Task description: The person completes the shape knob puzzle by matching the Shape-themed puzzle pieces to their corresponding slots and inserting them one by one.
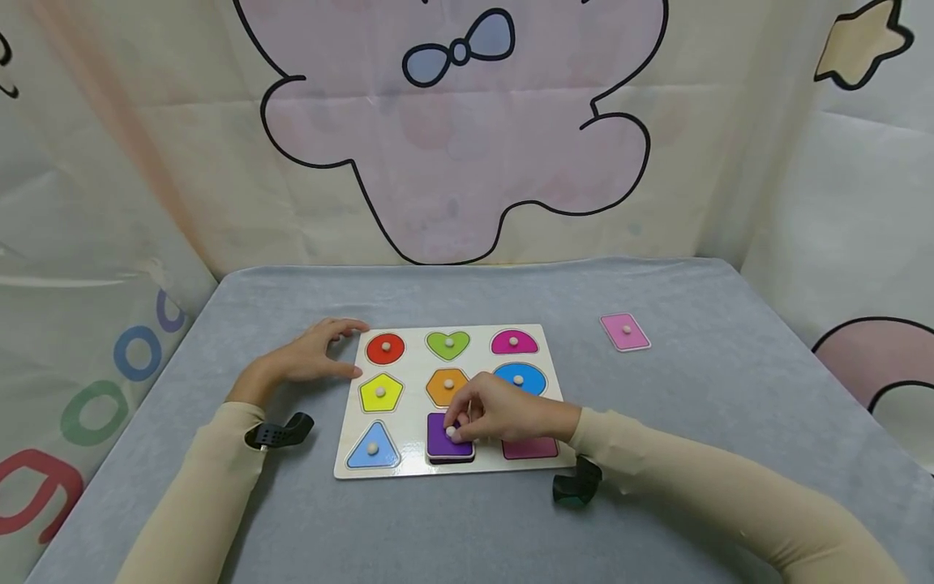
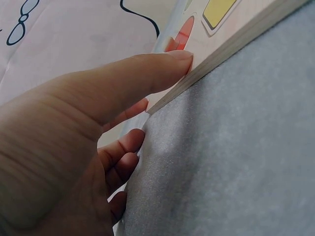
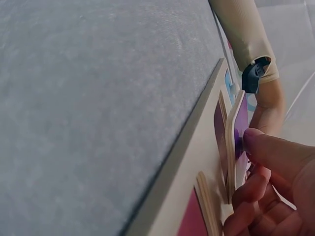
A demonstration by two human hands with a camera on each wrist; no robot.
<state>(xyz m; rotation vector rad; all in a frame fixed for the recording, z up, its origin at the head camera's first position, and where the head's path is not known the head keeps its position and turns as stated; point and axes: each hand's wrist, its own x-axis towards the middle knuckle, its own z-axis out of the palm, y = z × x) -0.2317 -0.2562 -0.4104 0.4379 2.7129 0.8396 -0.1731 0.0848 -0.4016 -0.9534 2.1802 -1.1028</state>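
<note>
A white shape puzzle board [image 1: 416,469] lies on the table. My right hand [image 1: 503,408] pinches the small knob of a purple square puzzle piece [image 1: 441,442] between thumb and fingers. In the right wrist view the purple square [image 3: 240,120] stands slightly off the board, over a dark square recess [image 3: 220,130], not seated in it. My left hand [image 1: 310,357] touches the board's left edge near the far corner. In the left wrist view its thumb [image 2: 165,69] rests on the board's edge, while the lower fingers lie loosely bent beside it.
A pink knobbed piece [image 1: 620,324] lies on the grey cloth [image 1: 730,389] right of the board. Other knobbed shapes sit in the board, among them a red circle [image 1: 377,355] and a blue triangle [image 1: 373,462]. A dark pink recess [image 1: 530,451] shows at the near right.
</note>
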